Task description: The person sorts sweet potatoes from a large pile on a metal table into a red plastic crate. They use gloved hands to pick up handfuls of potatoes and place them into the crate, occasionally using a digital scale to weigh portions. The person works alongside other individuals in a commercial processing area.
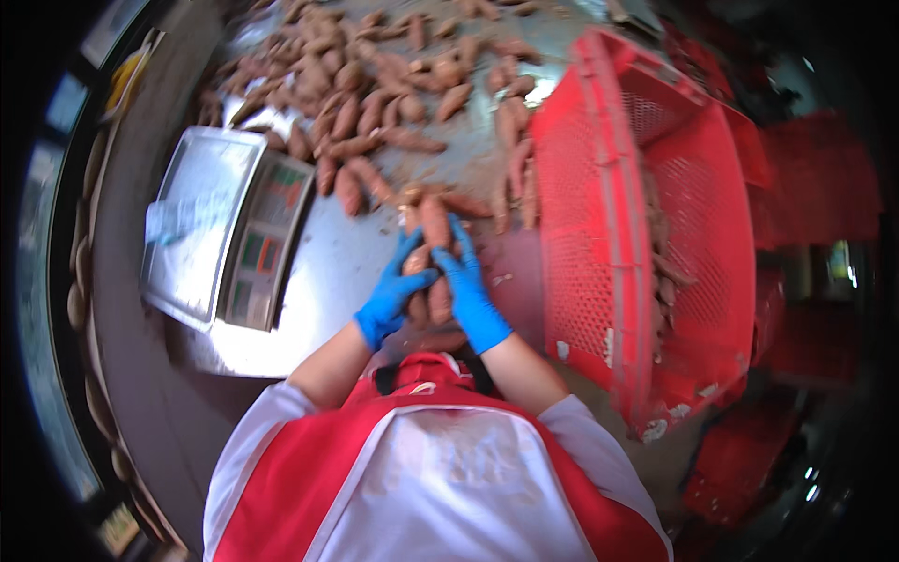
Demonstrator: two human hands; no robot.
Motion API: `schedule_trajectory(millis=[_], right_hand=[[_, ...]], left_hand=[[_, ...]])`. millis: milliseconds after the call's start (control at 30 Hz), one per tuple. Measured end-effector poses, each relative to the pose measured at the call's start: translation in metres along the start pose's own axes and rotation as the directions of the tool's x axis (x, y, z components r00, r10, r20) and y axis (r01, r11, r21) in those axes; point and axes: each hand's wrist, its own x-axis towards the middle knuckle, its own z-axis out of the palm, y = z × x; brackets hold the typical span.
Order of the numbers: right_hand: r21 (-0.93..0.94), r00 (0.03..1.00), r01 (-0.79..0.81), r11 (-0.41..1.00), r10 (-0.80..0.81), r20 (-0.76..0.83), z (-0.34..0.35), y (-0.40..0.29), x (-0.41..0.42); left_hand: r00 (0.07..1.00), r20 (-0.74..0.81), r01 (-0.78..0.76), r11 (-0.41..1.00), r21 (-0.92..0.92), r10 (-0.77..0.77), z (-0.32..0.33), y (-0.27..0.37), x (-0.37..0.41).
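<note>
Both of my hands wear blue gloves and press in from either side on a small bunch of sweet potatoes [440, 298]. My left hand [393, 286] lies along the bunch's left side, its thumb across one sweet potato. Along the right side, my right hand [465, 288] has its thumb over a long reddish sweet potato [436, 223]. The undersides of the bunch are hidden, so I cannot tell whether it is lifted or rests on the metal table [330, 260]. More sweet potatoes touch or lie just beyond my fingertips.
A large heap of sweet potatoes [351, 77] covers the far table. Left stands a weighing scale [200, 239] with a crumpled blue item [186, 219] on its pan. A tilted red plastic crate [583, 232], partly holding sweet potatoes [660, 267], stands at right, with other red crates [815, 183] beyond.
</note>
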Motion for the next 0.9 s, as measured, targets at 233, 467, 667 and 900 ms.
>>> schedule_trajectory(millis=[233,467,667,900], right_hand=[[-0.335,0.794,0.577,0.745,-0.607,0.018,0.022,-0.172,-0.045],[-0.573,0.32,0.647,0.503,-0.862,-0.394,-0.046,-0.311,-0.153],[-0.359,0.442,0.482,0.799,-0.575,-0.688,-0.152,-0.291,-0.179],[-0.488,0.566,0.735,0.471,-0.822,0.058,-0.099,-0.267,-0.222]], left_hand=[[0.887,0.317,-0.444,0.808,0.387,0.336,0.114,0.111,-0.026],[0.205,0.949,-0.787,0.617,0.013,0.24,0.326,0.13,-0.011],[0.411,0.909,-0.588,0.783,0.204,0.072,0.355,0.029,0.035],[0.687,0.643,-0.723,0.227,0.653,0.339,0.146,0.03,-0.006]])
